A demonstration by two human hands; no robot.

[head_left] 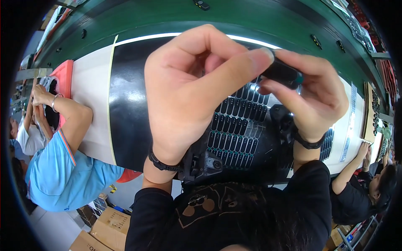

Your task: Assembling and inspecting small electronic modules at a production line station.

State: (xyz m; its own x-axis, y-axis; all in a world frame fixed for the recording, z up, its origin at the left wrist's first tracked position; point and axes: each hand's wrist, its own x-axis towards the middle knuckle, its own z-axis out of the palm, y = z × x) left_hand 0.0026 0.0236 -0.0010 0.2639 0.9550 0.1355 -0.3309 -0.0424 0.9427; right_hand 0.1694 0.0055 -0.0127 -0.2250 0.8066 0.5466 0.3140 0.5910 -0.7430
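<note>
Raised over the black work mat (130,100), my left hand (180,88) and my right hand (318,90) meet at a small dark oblong piece (282,72) with teal at one end. The thumb and forefinger of my right hand pinch it along its sides. My left thumb and forefinger close on its other end, and the left thumb covers part of it. Beneath my hands lie rows of small black oblong pieces with teal edges (232,125), partly under clear plastic. Both wrists wear black straps with dark devices, the left device (203,163) plainly visible.
Beyond the table runs a green conveyor belt (251,21) carrying several small black-and-yellow devices (201,4). At left works a person in a blue shirt (69,171) beside a red bin (65,90); at right, another in black (356,192). Cardboard boxes (111,226) stand at lower left.
</note>
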